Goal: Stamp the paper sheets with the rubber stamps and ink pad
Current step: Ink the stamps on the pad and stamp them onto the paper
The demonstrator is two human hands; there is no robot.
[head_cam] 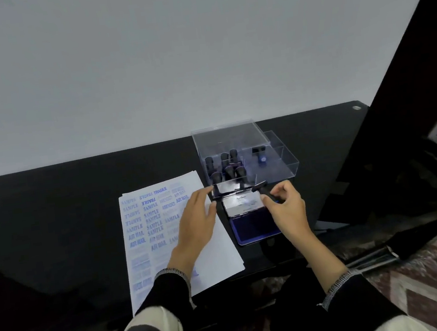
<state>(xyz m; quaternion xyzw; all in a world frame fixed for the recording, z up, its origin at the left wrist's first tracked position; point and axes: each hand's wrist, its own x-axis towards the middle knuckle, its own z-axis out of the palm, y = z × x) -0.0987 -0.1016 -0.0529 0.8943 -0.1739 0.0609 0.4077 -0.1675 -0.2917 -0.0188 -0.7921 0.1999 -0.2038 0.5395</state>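
The paper sheets (217, 250) were steadied on the counter (52, 213) by the flat, relaxed left hand (195, 224); a rubber stamp (263, 188) was pinched by the right hand (285, 206) over the open ink pad (252, 228), seemingly for inking; spare stamps (226, 167) were kept boxed nearby

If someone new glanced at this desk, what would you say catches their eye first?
Probably the paper sheet on the black desk, crowded with blue stamp marks such as SAMPLE and AIR MAIL, under the left hand. Right of it lies the open ink pad, where the right hand pinches a stamp. Behind stands a clear box of stamps.
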